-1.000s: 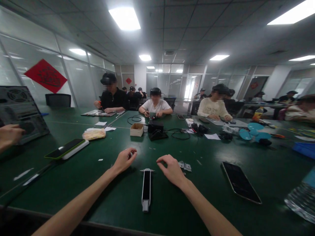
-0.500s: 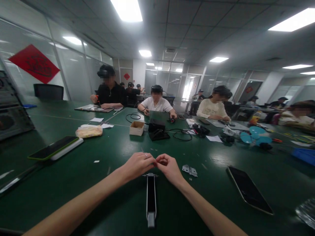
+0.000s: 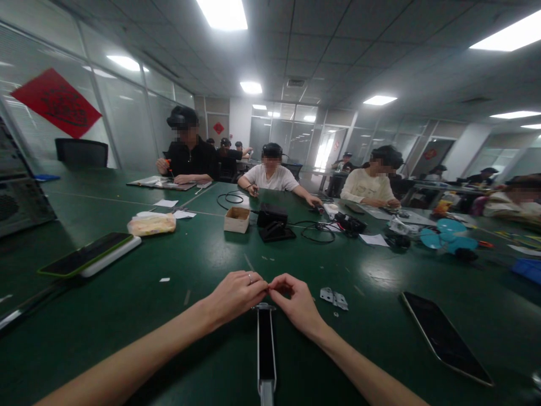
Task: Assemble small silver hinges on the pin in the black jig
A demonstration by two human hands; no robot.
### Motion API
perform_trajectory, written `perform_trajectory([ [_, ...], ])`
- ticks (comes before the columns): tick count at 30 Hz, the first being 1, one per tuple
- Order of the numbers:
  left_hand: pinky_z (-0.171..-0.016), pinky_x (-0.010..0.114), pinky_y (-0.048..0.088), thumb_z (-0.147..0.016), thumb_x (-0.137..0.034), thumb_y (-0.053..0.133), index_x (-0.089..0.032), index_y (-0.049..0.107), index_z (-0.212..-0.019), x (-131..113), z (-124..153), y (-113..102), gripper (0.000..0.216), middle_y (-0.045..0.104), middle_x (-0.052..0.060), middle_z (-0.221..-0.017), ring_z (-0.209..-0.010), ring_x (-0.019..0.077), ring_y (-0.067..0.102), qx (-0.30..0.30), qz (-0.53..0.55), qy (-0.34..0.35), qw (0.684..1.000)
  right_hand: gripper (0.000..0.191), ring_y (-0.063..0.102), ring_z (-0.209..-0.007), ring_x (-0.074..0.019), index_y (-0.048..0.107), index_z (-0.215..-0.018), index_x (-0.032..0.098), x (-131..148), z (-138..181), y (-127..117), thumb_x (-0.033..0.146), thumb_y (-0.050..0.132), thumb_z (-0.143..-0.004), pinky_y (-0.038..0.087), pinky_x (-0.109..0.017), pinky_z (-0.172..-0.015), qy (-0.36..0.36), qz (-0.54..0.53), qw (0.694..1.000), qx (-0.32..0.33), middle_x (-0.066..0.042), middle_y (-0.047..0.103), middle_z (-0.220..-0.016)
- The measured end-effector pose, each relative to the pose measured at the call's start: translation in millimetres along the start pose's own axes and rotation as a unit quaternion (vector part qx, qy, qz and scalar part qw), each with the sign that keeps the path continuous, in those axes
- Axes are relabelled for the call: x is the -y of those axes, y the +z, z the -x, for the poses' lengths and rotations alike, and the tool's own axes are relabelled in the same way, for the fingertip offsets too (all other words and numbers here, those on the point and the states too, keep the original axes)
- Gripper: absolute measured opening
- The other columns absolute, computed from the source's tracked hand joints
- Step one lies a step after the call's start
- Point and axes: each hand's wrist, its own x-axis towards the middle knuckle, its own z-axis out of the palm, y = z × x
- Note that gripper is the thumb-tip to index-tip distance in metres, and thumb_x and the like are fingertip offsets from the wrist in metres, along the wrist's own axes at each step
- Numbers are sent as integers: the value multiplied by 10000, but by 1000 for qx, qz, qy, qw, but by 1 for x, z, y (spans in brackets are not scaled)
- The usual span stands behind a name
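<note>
My left hand (image 3: pixel 240 290) and my right hand (image 3: pixel 293 296) meet fingertip to fingertip above the green table (image 3: pixel 160 332). Both are pinched closed, and whatever is between the fingertips is too small or hidden to make out. Just below them lies a long, narrow metal piece with a black face (image 3: pixel 266 344), its crosswise far end close under my left fingers and its near end cut off by the frame. To the right of my right hand rests a small silver hinge-like bracket (image 3: pixel 333 298), with a tiny nut-like piece (image 3: pixel 336 314) beside it.
A phone (image 3: pixel 446 338) lies on the right, another green-edged phone (image 3: pixel 87 255) on the left. Ahead are a small open box (image 3: pixel 236 220), a black device on a stand (image 3: pixel 273 220) and cables. A bagged item (image 3: pixel 152 224) sits front left. Several people work around the table.
The view has tilted and shifted slightly, so things on the table appear lower. My hands stay pinched together. The person opposite has reached an arm farther to the right.
</note>
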Motion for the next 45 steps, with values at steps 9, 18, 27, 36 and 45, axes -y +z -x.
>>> perform_trajectory([
  [9,-616,195,454,-838,-230,602,-154,626,-901,20,31,-17,102,604,14,-821,-680,106,567,60,273,-142,950,125,596,-801,-152,633,-918,177,12,12,-22,194,578,-807,462,-280,-724,-91,149,981,83,-31,658,-878],
  [18,-653,201,459,-862,-247,579,-176,652,-923,23,37,-24,119,618,22,-889,-746,117,574,102,317,-137,933,167,561,-863,-198,604,-976,158,3,20,-47,175,558,-815,402,-336,-751,-215,358,894,160,-69,660,-943],
  [27,-619,187,426,-889,-222,547,-188,629,-967,4,40,-11,118,643,12,-842,-691,107,581,114,293,-103,944,152,547,-835,-193,608,-969,181,-1,29,-33,171,542,-833,382,-327,-740,-211,421,868,154,-50,660,-920],
  [36,-599,192,412,-895,-225,530,-184,622,-959,3,40,-5,119,636,4,-799,-647,105,564,96,258,-118,954,144,557,-834,-196,616,-967,181,-8,33,-28,144,538,-851,385,-343,-775,-213,426,868,139,-45,660,-899],
  [45,-539,176,392,-885,-274,515,-174,601,-916,2,38,-10,136,594,-18,-728,-572,90,516,120,282,-174,936,128,576,-812,-182,625,-961,177,-3,31,-28,154,548,-861,391,-325,-742,-208,424,871,133,-40,668,-884],
])
